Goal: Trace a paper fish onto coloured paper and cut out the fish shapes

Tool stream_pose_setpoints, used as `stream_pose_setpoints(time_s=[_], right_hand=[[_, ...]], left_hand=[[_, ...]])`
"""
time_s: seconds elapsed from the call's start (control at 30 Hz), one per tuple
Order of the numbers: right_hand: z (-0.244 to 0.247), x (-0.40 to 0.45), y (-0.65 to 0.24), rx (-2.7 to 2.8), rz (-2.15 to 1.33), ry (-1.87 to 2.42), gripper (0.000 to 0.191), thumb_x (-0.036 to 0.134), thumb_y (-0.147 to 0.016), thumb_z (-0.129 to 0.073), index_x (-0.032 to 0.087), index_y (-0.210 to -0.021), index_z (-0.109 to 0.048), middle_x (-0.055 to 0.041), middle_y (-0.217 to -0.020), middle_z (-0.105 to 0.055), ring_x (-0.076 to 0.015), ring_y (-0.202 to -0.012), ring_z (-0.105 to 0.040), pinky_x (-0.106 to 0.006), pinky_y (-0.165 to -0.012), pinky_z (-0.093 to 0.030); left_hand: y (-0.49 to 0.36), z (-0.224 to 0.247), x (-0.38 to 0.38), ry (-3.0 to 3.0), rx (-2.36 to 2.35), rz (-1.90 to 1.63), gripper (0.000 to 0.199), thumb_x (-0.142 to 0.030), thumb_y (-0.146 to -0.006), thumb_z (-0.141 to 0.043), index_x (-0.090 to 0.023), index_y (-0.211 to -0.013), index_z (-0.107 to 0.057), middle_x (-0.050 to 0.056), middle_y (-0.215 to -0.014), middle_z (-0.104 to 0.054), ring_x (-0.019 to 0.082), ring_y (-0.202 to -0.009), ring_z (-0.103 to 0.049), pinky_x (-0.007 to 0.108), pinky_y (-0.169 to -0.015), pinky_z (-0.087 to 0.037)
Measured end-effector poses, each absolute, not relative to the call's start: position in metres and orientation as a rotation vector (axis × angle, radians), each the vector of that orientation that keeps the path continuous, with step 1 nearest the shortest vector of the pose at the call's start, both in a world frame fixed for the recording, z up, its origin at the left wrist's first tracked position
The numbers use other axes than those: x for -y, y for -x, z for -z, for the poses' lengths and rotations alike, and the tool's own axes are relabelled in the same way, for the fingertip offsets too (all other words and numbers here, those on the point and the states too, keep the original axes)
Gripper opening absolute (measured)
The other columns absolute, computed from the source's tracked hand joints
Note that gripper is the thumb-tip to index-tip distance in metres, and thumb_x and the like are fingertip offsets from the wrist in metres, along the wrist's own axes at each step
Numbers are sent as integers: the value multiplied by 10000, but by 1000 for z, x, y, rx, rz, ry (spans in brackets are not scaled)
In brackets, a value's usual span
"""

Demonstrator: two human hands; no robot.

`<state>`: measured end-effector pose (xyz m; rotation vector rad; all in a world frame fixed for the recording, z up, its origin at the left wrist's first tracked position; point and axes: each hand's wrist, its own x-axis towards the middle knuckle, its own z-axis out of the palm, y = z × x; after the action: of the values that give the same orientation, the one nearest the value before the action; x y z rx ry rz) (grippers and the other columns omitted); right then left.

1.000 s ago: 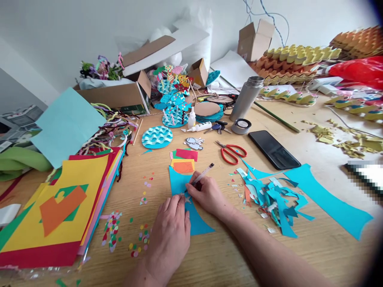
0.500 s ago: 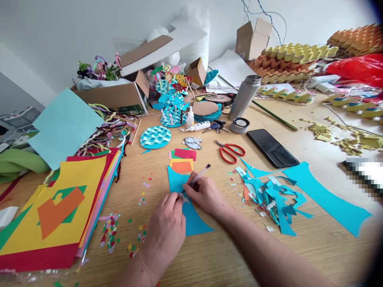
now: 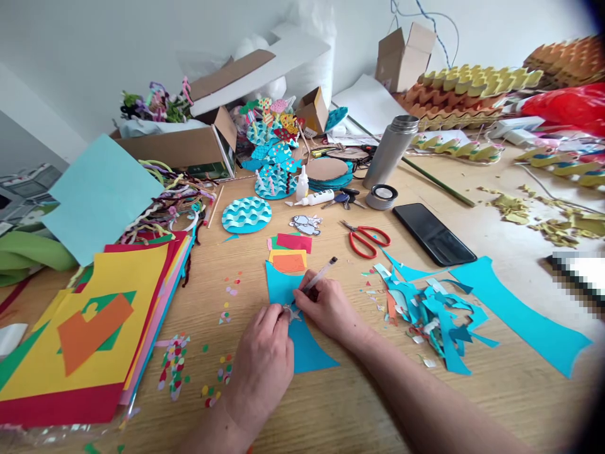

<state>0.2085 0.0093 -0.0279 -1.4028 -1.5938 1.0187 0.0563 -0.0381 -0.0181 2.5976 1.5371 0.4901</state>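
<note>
Resting the bunched left hand (image 3: 265, 347) on the edge of a small, pale, pointed paper cutout (image 3: 295, 313) set between the hands on a bright-blue, curved-edged paper sheet (image 3: 309, 354); cannot tell whether pinching or only pressing. Just beyond, grasping a slim, translucent plastic pen (image 3: 324, 272) in the right hand (image 3: 328, 308), dark end uppermost.

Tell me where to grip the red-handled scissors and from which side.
Take the red-handled scissors by the looped handles, probably best from the person's near right: they lie flat with the loops facing that way, tips pointing away and left.
</note>
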Motion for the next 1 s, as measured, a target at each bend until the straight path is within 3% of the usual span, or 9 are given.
stream_pose_setpoints(time_s=[1.0], right_hand=[[29, -9, -211, 1700, -1007, 1355, 142, 171, -787, -547, 191, -659, -490, 60, -522, -471, -78, -458, -444, -187, -447, -326]], left_hand=[[-58, 19, 39, -2691, -1550, -411, 390, 9, -775, -373, -118, -1060, -606, 96, -944, -606, 221, -892, -584, 387, -811, -538]])
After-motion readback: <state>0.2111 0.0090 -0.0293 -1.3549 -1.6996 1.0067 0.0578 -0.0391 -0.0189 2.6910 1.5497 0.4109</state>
